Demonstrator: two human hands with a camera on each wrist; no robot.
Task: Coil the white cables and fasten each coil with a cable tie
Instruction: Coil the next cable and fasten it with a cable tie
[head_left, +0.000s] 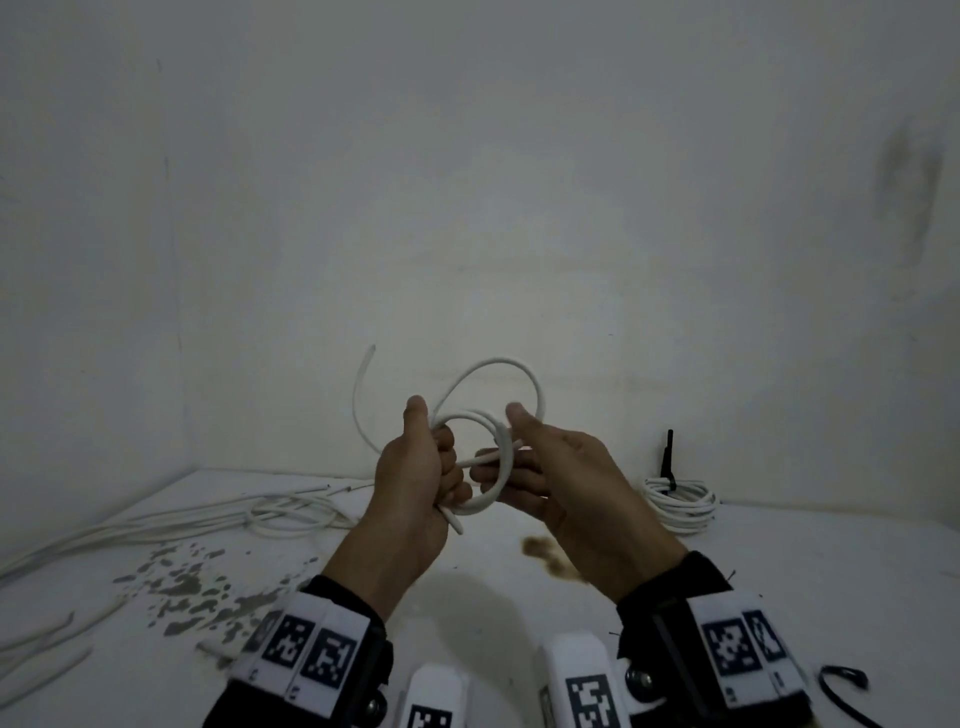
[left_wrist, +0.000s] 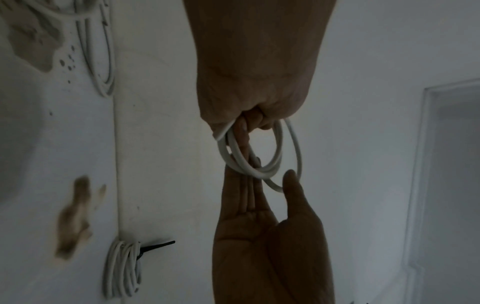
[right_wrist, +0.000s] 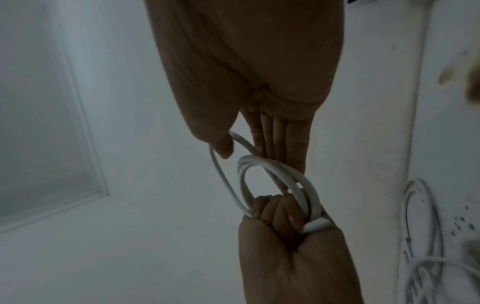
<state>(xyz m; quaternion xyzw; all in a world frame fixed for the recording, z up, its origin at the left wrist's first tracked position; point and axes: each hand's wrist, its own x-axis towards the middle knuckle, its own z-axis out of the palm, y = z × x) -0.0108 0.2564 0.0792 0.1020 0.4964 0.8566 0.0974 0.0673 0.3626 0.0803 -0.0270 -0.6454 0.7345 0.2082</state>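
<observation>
Above the tabletop (head_left: 779, 582), both hands work one white cable (head_left: 493, 415) in mid-air. The left hand (head_left: 415, 483) is fisted round the gathered loops, probably to keep the turns from springing apart. The right hand (head_left: 550, 473) has straight, relaxed fingers laid against the loops with the thumb up, steering the newest, wider loop rather than gripping it. A free tail (head_left: 361, 395) arcs up left of the left hand, so coiling looks unfinished. Finished coil (head_left: 680, 504) with a black cable tie (head_left: 667, 460) sits far right, out of the way. Loose cables (head_left: 208, 519) wait at left, within reach for later.
</observation>
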